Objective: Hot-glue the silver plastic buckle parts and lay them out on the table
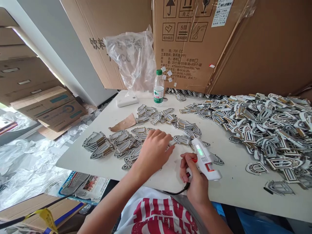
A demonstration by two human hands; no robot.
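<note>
My right hand (195,178) is wrapped round the handle of a white hot glue gun (204,159) with an orange trigger and a lit green display. Its nozzle points away from me, up and left. My left hand (156,146) hovers over the middle of the table with its fingers bent downward; the fingertips are hidden, and I cannot make out what they hold. Around that hand lie grey arched window-shaped pieces (125,146), partly overlapping. A neat overlapping row of such pieces (98,144) lies to its left. One more grey piece (216,159) shows behind the glue gun.
A big heap of arched pieces (268,126) covers the table's right side. At the back stand a water bottle (158,91), a clear plastic bag (134,61), a white box-like device (126,101) and large cartons (185,48). The glue gun's black cord (176,193) runs over the front edge.
</note>
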